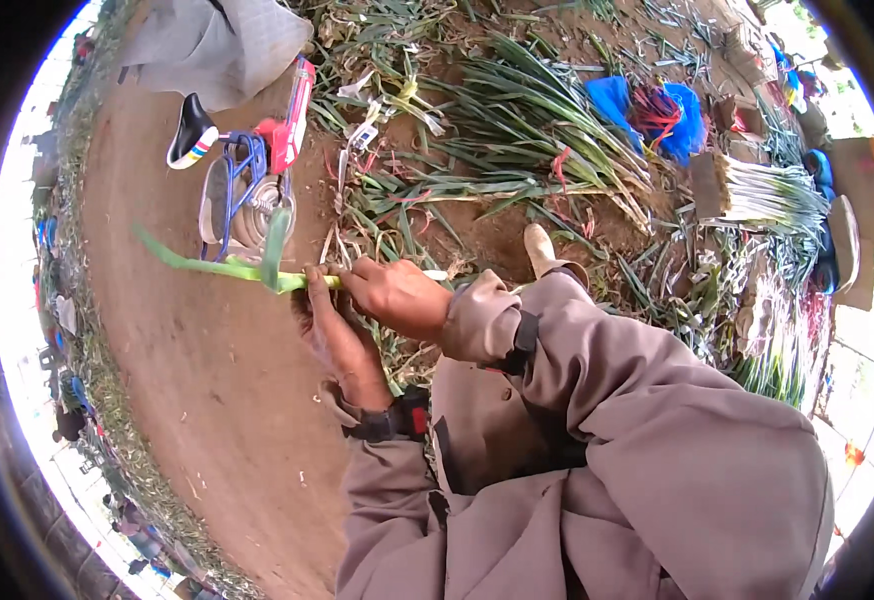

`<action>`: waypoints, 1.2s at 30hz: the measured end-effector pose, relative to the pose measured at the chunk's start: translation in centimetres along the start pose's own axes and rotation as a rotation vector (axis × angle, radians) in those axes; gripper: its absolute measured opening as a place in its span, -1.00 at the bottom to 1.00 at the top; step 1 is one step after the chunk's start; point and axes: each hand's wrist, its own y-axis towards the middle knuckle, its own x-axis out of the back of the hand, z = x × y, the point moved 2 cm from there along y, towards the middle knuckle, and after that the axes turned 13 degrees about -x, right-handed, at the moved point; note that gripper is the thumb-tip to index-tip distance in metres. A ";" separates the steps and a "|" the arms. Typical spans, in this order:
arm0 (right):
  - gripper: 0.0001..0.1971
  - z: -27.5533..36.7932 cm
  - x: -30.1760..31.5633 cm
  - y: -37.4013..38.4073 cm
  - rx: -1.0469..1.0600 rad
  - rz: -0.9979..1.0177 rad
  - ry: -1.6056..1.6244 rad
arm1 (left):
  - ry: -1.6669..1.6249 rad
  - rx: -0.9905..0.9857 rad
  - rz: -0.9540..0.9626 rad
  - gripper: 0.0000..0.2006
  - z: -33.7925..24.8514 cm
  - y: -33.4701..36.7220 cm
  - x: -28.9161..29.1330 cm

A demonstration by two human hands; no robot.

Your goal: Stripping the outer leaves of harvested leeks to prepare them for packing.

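A green leek (242, 270) lies across both hands, its leaves pointing left and one leaf folded upward. My left hand (335, 335) is closed around the stalk from below. Right beside it, my right hand (404, 298) is closed on the same stalk, fingers touching the left ones. A whitish end shows just past the right knuckles. Beyond my hands, a large pile of leeks (547, 130) is spread on the ground, with loose leaves and red ties among them.
A blue metal frame with a coil (257, 210) and a black saddle (193, 132) stand at the upper left, near a grey sheet (222, 50). Bundled white-stemmed leeks (767, 200) and a blue bag (692, 120) lie right. Bare brown soil (197, 380) runs along the left.
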 end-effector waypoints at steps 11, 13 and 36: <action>-0.81 -2.3 -3.0 0.8 -0.343 -0.110 0.485 | -0.028 -0.196 0.175 -0.42 2.1 0.2 1.1; -0.80 -2.7 -4.4 0.3 -0.545 0.032 0.762 | -0.069 -0.185 0.168 -0.39 2.4 -0.2 1.9; -0.65 -2.3 -2.4 -0.4 -0.567 0.259 0.842 | -0.246 -0.042 0.396 -0.33 2.6 -1.4 3.1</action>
